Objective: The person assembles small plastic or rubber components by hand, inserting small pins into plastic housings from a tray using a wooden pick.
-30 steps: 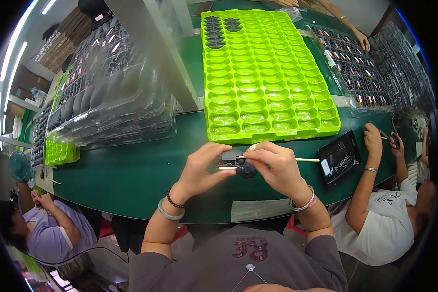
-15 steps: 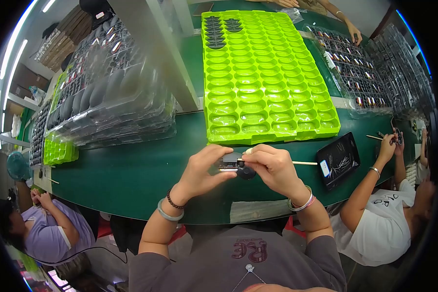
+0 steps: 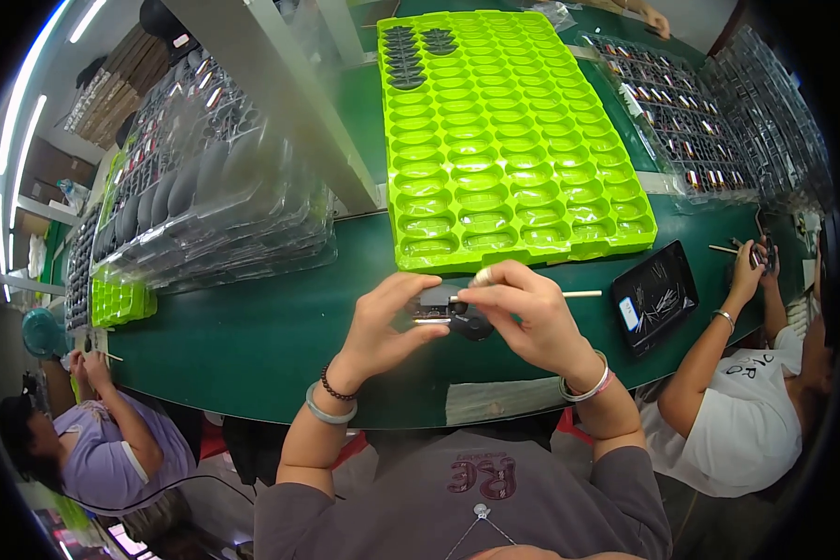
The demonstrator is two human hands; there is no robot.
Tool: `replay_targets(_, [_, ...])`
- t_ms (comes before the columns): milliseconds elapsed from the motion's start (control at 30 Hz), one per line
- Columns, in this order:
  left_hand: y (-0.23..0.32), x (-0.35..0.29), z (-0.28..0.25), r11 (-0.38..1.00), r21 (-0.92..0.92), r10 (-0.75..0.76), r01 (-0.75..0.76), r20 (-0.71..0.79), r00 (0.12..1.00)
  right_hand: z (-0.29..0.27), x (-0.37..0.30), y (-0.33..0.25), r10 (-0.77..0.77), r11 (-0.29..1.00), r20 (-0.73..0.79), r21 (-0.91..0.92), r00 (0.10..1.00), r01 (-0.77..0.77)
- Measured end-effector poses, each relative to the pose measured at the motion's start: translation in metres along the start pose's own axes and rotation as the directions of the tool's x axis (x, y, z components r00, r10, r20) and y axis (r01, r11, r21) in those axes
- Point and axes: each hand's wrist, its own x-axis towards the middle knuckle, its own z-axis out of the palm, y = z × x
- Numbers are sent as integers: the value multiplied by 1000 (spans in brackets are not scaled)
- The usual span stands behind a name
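Note:
Over the near part of the green table, my left hand (image 3: 389, 322) is closed around a small dark electronic device (image 3: 436, 301). Its inside parts face up, and a bright silvery strip runs along its lower edge. My right hand (image 3: 525, 313) pinches a thin pale wooden stick (image 3: 583, 294), whose back end sticks out to the right. The stick's front end points at the device; whether it touches is too small to tell. Against the device's right side, under my right fingers, sits a rounded black part (image 3: 472, 326).
Ahead lies a bright green tray (image 3: 523, 254) of oval pockets, several holding dark pieces. A black box (image 3: 637, 338) of thin pins stands at right. Stacked clear trays (image 3: 224, 238) rise at left beside a metal post (image 3: 289, 103). Co-workers (image 3: 747, 411) sit at both sides.
The view has shifted slightly. My hands keep nearly the same hold on the device and stick. At the far upper right, another person's hand has drawn back from the tray of parts.

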Motion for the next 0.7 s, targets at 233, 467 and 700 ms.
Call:
replay_targets(233, [-1, 2, -1, 998, -66, -14, 13, -9, 1000, -2, 0, 2, -73, 987, -22, -148, 997, 69])
replay_targets(467, [2, 4, -2, 998, 33, 55, -54, -12, 998, -6, 0, -1, -87, 966, 7, -244, 996, 87])
replay_targets(700, [3, 3, 0, 997, 63, 48, -48, 5, 999, -7, -1, 1, -63, 972, 77, -222, 995, 79])
